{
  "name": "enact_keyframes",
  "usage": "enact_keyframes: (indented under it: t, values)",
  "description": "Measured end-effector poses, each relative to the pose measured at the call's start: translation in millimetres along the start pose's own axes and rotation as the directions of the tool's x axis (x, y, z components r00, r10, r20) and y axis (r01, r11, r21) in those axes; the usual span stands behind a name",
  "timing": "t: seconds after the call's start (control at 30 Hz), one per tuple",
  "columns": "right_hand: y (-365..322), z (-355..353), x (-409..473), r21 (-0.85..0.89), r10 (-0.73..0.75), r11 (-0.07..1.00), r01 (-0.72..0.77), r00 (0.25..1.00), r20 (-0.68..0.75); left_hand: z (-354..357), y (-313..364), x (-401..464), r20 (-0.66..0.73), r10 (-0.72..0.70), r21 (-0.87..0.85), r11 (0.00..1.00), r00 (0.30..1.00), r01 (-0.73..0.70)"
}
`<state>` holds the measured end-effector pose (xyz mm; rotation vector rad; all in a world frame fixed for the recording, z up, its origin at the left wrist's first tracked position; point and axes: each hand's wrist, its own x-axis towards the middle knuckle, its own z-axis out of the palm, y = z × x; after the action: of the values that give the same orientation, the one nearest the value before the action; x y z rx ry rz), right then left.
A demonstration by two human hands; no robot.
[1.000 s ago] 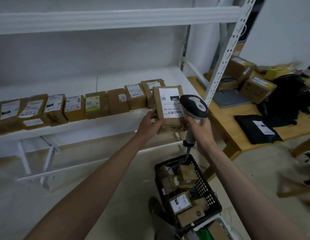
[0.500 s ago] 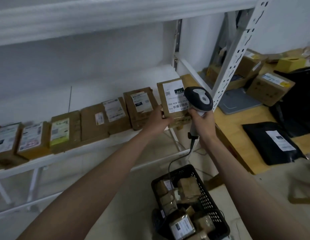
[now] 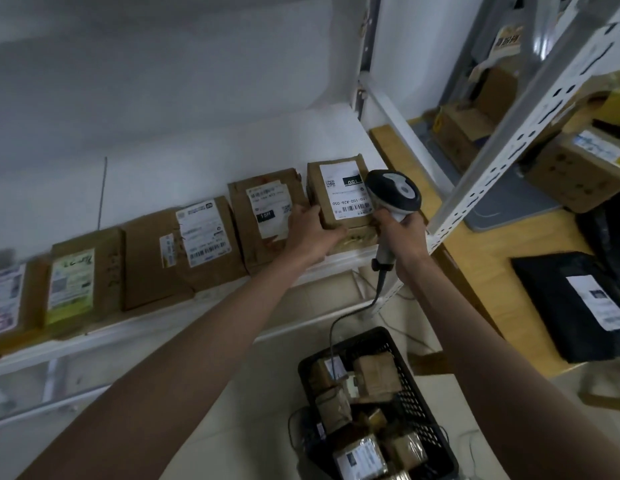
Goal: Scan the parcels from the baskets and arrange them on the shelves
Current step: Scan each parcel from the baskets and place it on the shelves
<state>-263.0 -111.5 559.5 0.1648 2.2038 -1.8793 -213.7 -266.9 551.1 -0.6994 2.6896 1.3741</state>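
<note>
Both hands are at the right end of the white shelf [image 3: 336, 140]. Left hand [image 3: 310, 233] grips the lower left corner of a brown parcel [image 3: 339, 195], fingers curled along its front edge and thumb on top; right hand [image 3: 403, 233] is wrapped around the handle of a scanner [image 3: 393, 194], whose grey and black head overlaps the parcel's right edge and covers part of its white label [image 3: 344, 188].

From largest to smallest around them: the shelf runs from the left edge of the view to a white perforated upright [image 3: 530, 112] that stands just beside the right hand and closes off that end. A wooden table [image 3: 481, 258] lies beyond the upright, carrying a black mailer bag [image 3: 564, 303] with a white label, cardboard boxes [image 3: 578, 171] further back and a grey flat pad [image 3: 505, 202]. A row of brown parcels [image 3: 211, 244] sits on the shelf, labels up, side by side; the nearest one touches the left hand's knuckles, so the held parcel is boxed in between that neighbour and the upright. It rests at the shelf's front edge, last in the row.

Below the arms, a black basket [image 3: 415, 382] stands on the pale floor, holding several small brown parcels piled loosely. The scanner's cable [image 3: 339, 323] hangs from the handle and curves down toward the basket.
</note>
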Motion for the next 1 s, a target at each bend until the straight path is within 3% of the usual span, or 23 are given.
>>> enact_keyframes:
  t: [0.37,0.57,0.8,1.0]
  values:
    - [10,0,-20,0.022,-0.02,1.0,0.021,1.0,-0.009,-5,-17,-19,-0.058,0.027,-0.085,0.996,0.998,-0.032]
    - [16,-10,-84,0.017,-0.156,0.988,0.156,0.988,-0.021,-12,-28,-65,-0.064,0.036,-0.099,0.994,0.997,-0.042]
    - [57,-21,-190,0.026,-0.051,0.998,0.051,0.999,0.016,-16,-66,-170,-0.039,0.048,-0.103,0.993,0.998,-0.052]
    - [103,-37,-314,0.095,0.03,0.995,-0.036,0.998,0.064,-3,-114,-293,0.12,0.052,-0.096,0.995,0.991,-0.041]
